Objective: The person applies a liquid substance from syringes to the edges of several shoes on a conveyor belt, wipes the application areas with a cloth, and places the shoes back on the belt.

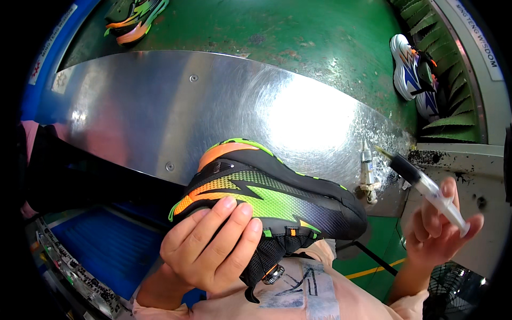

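Note:
A black sneaker point(272, 186) with green and orange mesh lies on its side in front of me, its sole turned away and its toe to the right. My left hand point(213, 245) grips it at the heel and collar, fingers pressed on the mesh upper. To the right, my right hand point(434, 229) holds a syringe point(424, 186) between its fingers. The syringe has a clear barrel, a black front part and a thin tip pointing up and left, apart from the sneaker. A second small syringe point(367, 165) lies on the metal plate beside that tip.
A shiny metal plate point(133, 106) edges the green work surface point(298, 32). Another green and orange sneaker point(136, 21) stands far left. White and blue sneakers point(405, 66) sit far right, by green strips. A blue crate point(101, 250) is low on the left. Dried residue marks the plate's right end.

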`<action>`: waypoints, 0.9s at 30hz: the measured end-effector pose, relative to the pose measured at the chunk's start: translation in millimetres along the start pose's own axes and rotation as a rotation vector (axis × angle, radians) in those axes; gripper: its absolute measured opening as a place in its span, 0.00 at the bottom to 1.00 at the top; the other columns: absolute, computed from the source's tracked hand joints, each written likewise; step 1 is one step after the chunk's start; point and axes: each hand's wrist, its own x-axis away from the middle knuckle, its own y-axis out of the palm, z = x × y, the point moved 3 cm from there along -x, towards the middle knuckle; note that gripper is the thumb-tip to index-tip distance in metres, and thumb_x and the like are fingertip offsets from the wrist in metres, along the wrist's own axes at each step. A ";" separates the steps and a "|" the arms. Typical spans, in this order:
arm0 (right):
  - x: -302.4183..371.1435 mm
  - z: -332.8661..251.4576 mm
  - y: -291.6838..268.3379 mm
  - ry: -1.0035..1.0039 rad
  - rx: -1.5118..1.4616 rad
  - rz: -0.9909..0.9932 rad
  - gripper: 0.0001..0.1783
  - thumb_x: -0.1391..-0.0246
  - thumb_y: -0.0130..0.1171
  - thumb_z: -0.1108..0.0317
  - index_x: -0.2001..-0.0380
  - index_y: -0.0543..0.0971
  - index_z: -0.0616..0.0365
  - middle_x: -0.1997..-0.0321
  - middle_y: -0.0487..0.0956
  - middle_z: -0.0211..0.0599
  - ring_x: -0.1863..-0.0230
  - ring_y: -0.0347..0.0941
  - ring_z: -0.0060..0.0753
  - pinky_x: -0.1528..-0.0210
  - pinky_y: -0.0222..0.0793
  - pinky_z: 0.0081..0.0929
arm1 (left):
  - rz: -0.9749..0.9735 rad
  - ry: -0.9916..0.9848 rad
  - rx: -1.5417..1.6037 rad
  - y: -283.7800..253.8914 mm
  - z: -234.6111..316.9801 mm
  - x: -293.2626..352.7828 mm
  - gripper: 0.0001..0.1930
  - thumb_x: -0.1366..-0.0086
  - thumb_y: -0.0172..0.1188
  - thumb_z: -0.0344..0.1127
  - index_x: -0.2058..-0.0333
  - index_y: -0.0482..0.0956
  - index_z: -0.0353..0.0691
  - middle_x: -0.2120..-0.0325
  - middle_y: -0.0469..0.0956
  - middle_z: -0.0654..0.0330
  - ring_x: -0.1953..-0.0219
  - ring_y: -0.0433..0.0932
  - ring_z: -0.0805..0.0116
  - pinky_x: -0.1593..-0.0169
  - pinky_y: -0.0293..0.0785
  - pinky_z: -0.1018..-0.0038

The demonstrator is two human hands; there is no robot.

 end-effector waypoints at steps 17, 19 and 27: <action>-89.9 71.5 67.2 0.436 -0.281 -0.042 0.55 0.49 0.28 0.19 0.48 0.65 0.67 0.79 0.63 0.27 0.81 0.51 0.13 0.83 0.45 0.12 | -0.074 0.001 0.100 -3.8 -4.9 9.0 0.11 0.37 0.54 0.34 0.57 0.81 0.48 0.58 0.82 0.62 0.53 0.81 0.64 0.51 0.71 0.74; -93.4 75.0 67.4 0.449 -0.284 -0.047 0.55 0.49 0.28 0.19 0.48 0.65 0.67 0.79 0.63 0.26 0.81 0.51 0.13 0.83 0.45 0.12 | -0.109 0.022 0.087 -6.7 -6.6 4.6 0.11 0.37 0.53 0.34 0.57 0.81 0.49 0.58 0.83 0.63 0.53 0.81 0.65 0.51 0.71 0.75; -89.3 69.4 72.6 0.386 0.004 -0.184 0.56 0.52 0.35 0.19 0.49 0.66 0.70 0.77 0.64 0.23 0.79 0.54 0.11 0.79 0.48 0.12 | -0.118 0.018 0.091 -6.4 -7.5 5.6 0.12 0.37 0.53 0.34 0.58 0.82 0.49 0.59 0.83 0.64 0.53 0.80 0.65 0.50 0.70 0.75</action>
